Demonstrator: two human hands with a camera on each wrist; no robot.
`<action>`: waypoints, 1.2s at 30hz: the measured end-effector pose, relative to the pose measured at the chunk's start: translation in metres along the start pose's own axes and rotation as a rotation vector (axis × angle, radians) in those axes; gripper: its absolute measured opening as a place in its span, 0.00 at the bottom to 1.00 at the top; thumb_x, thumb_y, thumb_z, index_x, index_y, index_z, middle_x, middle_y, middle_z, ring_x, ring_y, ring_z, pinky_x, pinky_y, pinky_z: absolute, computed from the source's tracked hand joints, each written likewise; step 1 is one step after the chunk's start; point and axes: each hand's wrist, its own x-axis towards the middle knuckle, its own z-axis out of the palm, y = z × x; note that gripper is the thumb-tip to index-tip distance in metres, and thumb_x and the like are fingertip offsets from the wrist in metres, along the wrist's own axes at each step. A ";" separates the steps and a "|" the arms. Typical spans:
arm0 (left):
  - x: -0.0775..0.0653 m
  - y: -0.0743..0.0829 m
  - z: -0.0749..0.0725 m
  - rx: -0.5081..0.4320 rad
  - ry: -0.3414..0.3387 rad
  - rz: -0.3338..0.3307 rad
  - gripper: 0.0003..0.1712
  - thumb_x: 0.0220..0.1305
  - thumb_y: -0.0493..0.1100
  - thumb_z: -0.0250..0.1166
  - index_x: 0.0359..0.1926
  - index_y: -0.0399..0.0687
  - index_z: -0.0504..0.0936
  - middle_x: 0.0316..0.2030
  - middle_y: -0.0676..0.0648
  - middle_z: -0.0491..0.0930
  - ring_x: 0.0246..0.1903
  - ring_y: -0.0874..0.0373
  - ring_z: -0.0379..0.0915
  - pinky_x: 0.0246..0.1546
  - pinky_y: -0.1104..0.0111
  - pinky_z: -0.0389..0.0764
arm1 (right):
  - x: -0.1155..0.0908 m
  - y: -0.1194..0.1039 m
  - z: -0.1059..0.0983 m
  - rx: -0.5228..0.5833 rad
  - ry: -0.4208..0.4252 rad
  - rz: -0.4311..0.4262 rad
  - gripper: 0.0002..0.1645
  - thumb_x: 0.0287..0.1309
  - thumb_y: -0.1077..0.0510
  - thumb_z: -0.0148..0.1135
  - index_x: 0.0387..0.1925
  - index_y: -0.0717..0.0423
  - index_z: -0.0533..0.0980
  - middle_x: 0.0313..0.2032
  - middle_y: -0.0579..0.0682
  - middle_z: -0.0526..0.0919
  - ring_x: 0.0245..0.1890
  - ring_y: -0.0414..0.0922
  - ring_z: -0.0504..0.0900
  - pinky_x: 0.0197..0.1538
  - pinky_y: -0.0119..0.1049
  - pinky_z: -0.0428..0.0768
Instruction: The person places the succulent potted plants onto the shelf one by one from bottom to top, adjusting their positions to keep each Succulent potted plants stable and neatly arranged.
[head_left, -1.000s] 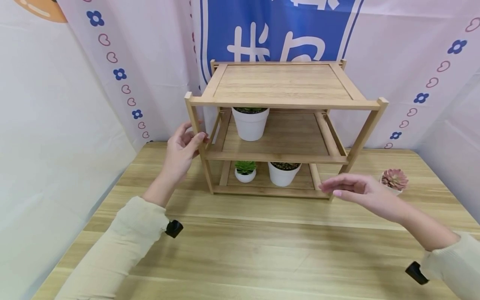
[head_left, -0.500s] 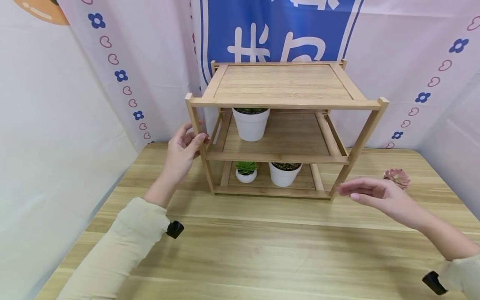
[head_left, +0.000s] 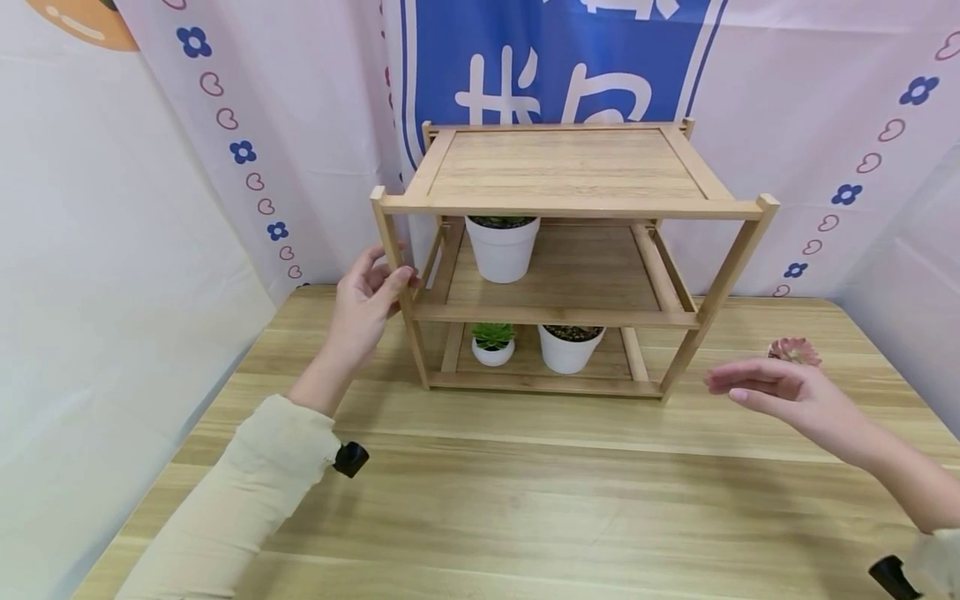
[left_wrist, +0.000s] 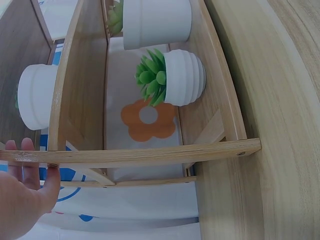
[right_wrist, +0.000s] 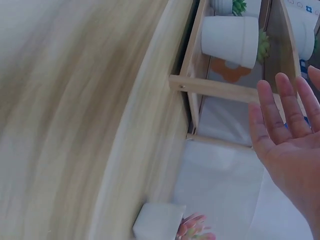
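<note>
A three-tier wooden shelf rack (head_left: 570, 171) stands on the table. My left hand (head_left: 360, 304) holds its left front post, thumb in front and fingers behind. In the left wrist view the thumb and fingertips of that hand (left_wrist: 27, 197) meet the post near the middle tier. To the right of the rack my right hand (head_left: 802, 400) hovers with extended, slightly bent fingers and holds nothing. Behind it is a pink succulent (head_left: 795, 350), its pot hidden in the head view; the right wrist view shows a white angular pot (right_wrist: 157, 221) under it.
On the middle tier sits a large white pot (head_left: 502, 250), its plant mostly hidden by the top board. The bottom tier bears a small green succulent (head_left: 492, 337) and another white pot (head_left: 567, 350). A printed curtain (head_left: 330, 108) hangs behind the wooden table (head_left: 525, 500).
My right hand has moved away from the rack's right front post, to the right and slightly down, now covering the pink succulent's pot. The left hand keeps its hold on the post.
</note>
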 end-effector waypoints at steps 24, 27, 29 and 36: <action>-0.001 0.000 0.001 0.015 0.003 0.005 0.22 0.78 0.37 0.57 0.69 0.40 0.68 0.40 0.55 0.82 0.44 0.60 0.81 0.58 0.54 0.80 | -0.024 0.018 -0.029 -0.040 0.127 0.017 0.19 0.70 0.77 0.51 0.59 0.68 0.77 0.54 0.42 0.86 0.59 0.29 0.77 0.53 0.20 0.77; -0.001 0.000 0.001 0.012 0.004 0.010 0.22 0.78 0.37 0.57 0.69 0.40 0.68 0.39 0.55 0.83 0.44 0.59 0.82 0.57 0.55 0.81 | -0.026 0.016 -0.033 -0.074 0.177 0.047 0.18 0.71 0.76 0.52 0.57 0.68 0.78 0.55 0.38 0.85 0.63 0.25 0.72 0.52 0.18 0.77; 0.000 0.000 0.001 0.011 0.006 0.011 0.22 0.78 0.37 0.57 0.68 0.39 0.69 0.40 0.53 0.83 0.44 0.58 0.82 0.56 0.56 0.81 | -0.027 0.014 -0.036 -0.098 0.220 0.078 0.17 0.71 0.75 0.54 0.57 0.68 0.78 0.55 0.37 0.85 0.63 0.25 0.71 0.51 0.18 0.77; 0.000 0.000 0.000 0.004 0.008 0.006 0.23 0.78 0.37 0.57 0.70 0.40 0.68 0.42 0.50 0.82 0.49 0.47 0.80 0.60 0.53 0.79 | -0.033 0.013 -0.046 -0.105 0.271 0.103 0.18 0.71 0.74 0.54 0.59 0.69 0.76 0.55 0.41 0.86 0.55 0.30 0.81 0.51 0.17 0.77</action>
